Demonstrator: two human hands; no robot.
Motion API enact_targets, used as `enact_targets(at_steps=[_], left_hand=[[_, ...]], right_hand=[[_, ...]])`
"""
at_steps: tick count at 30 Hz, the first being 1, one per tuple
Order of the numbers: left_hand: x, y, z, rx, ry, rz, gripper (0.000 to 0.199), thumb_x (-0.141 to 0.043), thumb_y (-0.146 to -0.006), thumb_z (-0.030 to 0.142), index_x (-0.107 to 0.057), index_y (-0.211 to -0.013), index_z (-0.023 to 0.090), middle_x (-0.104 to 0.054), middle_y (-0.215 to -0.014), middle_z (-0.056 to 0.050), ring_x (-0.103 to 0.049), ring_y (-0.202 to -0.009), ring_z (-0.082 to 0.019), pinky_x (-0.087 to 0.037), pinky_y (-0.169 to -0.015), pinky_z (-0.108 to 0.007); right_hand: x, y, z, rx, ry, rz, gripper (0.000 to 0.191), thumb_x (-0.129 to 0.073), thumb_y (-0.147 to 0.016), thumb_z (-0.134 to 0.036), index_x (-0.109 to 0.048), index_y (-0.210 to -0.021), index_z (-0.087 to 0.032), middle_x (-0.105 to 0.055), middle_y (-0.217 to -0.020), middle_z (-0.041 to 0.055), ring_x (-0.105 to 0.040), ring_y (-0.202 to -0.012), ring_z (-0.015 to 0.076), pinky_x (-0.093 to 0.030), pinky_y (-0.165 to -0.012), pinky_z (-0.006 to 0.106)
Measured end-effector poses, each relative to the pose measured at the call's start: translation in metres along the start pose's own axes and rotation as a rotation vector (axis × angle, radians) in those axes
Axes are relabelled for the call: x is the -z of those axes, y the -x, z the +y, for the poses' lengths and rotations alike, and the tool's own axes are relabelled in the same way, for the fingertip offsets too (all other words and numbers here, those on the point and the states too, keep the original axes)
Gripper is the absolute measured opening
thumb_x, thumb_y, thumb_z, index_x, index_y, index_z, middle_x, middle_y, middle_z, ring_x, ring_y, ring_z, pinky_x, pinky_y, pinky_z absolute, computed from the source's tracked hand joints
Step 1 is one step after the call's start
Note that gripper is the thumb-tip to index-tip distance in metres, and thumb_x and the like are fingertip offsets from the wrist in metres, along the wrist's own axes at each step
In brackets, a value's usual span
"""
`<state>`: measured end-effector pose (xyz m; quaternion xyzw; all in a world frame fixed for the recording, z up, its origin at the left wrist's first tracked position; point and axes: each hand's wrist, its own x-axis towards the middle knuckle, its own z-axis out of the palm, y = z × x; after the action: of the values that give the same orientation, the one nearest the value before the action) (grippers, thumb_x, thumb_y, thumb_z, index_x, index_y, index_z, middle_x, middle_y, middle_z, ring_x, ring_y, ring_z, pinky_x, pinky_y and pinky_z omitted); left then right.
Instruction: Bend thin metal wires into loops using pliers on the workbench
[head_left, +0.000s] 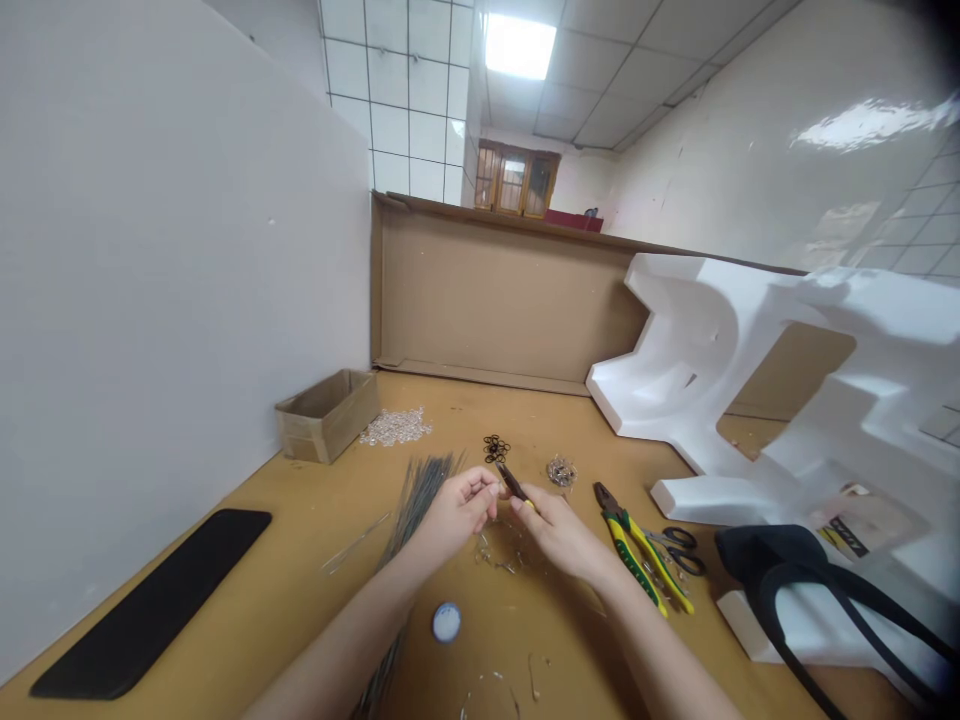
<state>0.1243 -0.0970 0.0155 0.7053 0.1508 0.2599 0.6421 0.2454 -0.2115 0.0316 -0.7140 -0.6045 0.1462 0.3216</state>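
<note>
My right hand is wrapped round a small pair of pliers with dark jaws and a bit of yellow handle showing. Close to the jaw tips, my left hand is closed in a pinch; whatever lies between its fingers is too small to make out. A bundle of thin grey metal wires runs under my left forearm. Just beyond the hands is a little heap of black rings, with a pile of small metal pieces to its right. Bent wire bits are scattered below my hands.
Larger green-and-yellow pliers and black-handled scissors lie at right, near white foam packing and a black strap. Leftward are an open cardboard box, clear small pieces and a black mat. A round white-and-blue lid lies in front.
</note>
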Motion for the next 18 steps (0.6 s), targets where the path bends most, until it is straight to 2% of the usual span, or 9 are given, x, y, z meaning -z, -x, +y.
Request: enact_targets(at_steps=[10,18], left_hand=[[-0.0014,0.0019,0.0048,0.049,-0.003,-0.004,0.023,-0.048,-0.073,0.038,-0.048,-0.072,0.015,-0.047,-0.052,0.005,-0.033,-0.039,-0.004,-0.025,-0.04,-0.018],[-0.0058,0.0044,0.0077,0.061,-0.017,-0.033,0.025,-0.048,-0.073,0.038,-0.045,-0.063,0.015,-0.046,-0.051,0.005,-0.032,-0.037,-0.004,-0.025,-0.04,-0.018]], right_hand=[[-0.004,-0.0006,0.0028,-0.01,0.056,-0.024,0.017,-0.04,-0.082,-0.027,-0.055,-0.083,-0.018,-0.058,-0.077,0.0017,-0.052,-0.069,0.0142,-0.036,-0.061,0.022],[-0.0075,0.0022,0.0004,-0.075,0.234,0.047,0.011,-0.039,-0.081,-0.025,-0.047,-0.077,-0.018,-0.055,-0.075,0.002,-0.048,-0.067,0.0133,-0.03,-0.058,0.021]])
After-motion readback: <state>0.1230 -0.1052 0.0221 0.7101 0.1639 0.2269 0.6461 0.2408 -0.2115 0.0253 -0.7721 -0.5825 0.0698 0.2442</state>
